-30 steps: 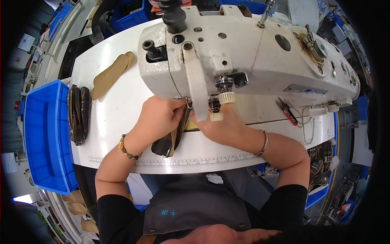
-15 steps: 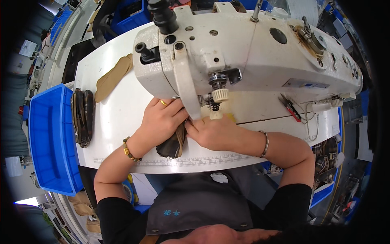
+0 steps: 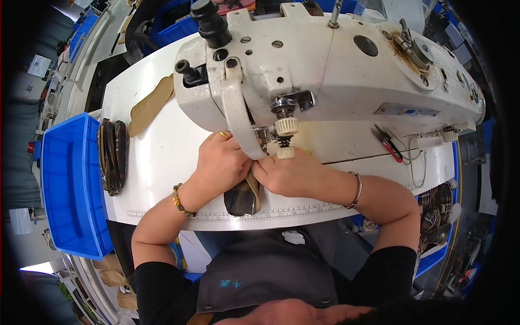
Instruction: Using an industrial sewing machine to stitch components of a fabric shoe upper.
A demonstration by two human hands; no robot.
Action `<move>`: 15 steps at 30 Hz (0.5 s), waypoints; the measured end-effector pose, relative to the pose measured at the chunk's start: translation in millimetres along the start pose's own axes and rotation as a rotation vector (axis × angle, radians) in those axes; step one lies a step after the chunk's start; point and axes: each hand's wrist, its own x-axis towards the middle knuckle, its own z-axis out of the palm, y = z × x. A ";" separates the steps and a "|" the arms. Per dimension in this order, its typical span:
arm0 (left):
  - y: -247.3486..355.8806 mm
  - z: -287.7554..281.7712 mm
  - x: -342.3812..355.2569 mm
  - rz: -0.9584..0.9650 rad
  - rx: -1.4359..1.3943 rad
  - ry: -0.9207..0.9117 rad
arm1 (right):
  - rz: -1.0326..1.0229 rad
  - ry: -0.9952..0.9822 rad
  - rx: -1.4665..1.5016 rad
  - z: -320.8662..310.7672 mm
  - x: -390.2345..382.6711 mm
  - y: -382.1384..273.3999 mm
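A white sewing machine (image 3: 330,70) stands over the white table. Under its needle area lies a dark plaid fabric piece (image 3: 242,196) with a tan edge. My left hand (image 3: 222,162), fingers bent, grips the piece's upper end just left of the presser area, its fingertips partly hidden by the machine's pale lever (image 3: 241,119). My right hand (image 3: 284,170) is closed on the same piece from the right, just below the tension knobs (image 3: 286,127), which cover part of it.
Tan sole-shaped pieces (image 3: 149,108) and stacked plaid pieces (image 3: 112,157) lie at the left, beside a blue bin (image 3: 69,184). Red-handled thread snips (image 3: 387,143) lie at the right. A tray (image 3: 433,255) with plaid pieces sits at the lower right.
Both hands and the plaid piece have shifted rightward in the picture, and more of the piece's lower end now shows below the hands. The machine appears a little further left.
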 end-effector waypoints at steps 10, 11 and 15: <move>-6.3 -4.3 2.2 -0.010 -0.073 0.010 | 0.039 -0.056 -0.001 -10.2 3.9 7.3; -6.1 -9.4 1.1 -0.011 -0.073 0.010 | 0.038 -0.056 -0.001 -10.8 3.5 7.3; -8.4 -19.5 -2.2 0.162 -0.075 0.048 | 0.027 -0.115 -0.007 -13.9 2.3 6.5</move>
